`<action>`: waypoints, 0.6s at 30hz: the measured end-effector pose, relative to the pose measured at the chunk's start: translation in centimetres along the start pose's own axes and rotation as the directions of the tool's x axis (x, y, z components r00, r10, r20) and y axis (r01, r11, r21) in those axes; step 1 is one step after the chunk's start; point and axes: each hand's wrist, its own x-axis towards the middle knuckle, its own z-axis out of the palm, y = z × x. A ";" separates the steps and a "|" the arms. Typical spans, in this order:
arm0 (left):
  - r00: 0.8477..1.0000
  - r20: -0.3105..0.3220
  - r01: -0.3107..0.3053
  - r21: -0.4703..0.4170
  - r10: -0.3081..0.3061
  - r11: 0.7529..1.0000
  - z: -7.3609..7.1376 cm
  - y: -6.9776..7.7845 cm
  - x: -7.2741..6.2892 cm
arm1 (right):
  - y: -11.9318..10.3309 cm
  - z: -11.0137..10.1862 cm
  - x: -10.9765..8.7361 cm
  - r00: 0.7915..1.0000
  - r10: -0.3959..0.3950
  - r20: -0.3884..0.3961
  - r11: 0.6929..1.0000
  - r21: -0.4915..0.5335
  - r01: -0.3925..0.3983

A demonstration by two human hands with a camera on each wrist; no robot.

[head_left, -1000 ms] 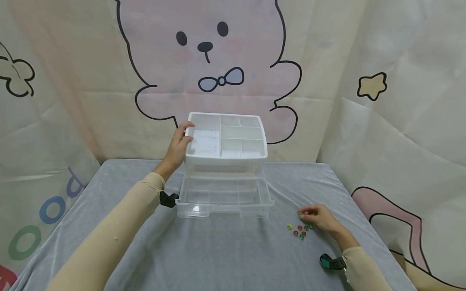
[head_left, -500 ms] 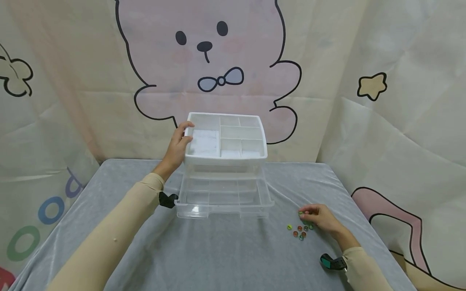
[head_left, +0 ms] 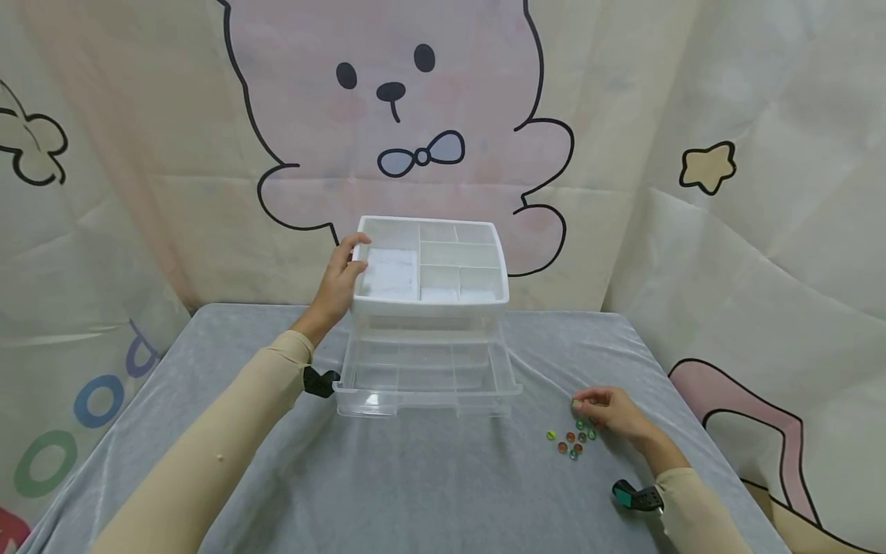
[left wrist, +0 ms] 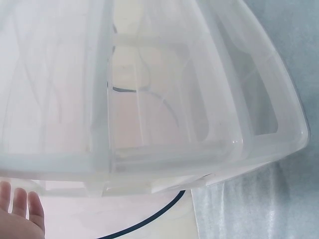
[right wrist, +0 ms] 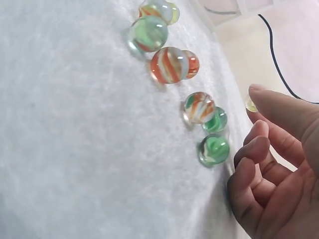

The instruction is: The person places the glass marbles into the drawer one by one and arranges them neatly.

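Observation:
My left hand grips the left edge of a plastic storage box, its fingertips at the rim of the white divided top tray. In the left wrist view, some of its fingers show beside the cloudy box wall. Below the top tray, a clear compartmented drawer stands pulled out toward me. To the right of the box, my right hand pinches a yellowish glass marble between thumb and forefinger, the other fingers curled. Several loose marbles lie close by, among them a green one and an orange-striped one.
Grey cloth covers the table. A printed fabric backdrop rises behind it and along both sides. Dark wrist devices sit at both sleeves, the right one low over the cloth.
My right hand has lifted and shifted slightly right with the pinched marble, and a green marble formerly hidden by the fingers now shows. My left hand keeps its place on the box.

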 end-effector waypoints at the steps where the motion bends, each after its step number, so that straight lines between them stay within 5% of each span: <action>1: 1.000 0.003 0.005 -0.003 -0.005 1.000 0.0 0.1 0.0 | -0.1 -0.1 0.0 1.000 -0.004 -0.005 1.000 -0.003 0.004; 18: 0.999 -0.018 -0.034 -0.005 0.034 0.999 0.0 -1.3 0.4 | -3.3 -0.5 -0.5 0.992 -0.116 -0.043 0.993 -0.038 0.115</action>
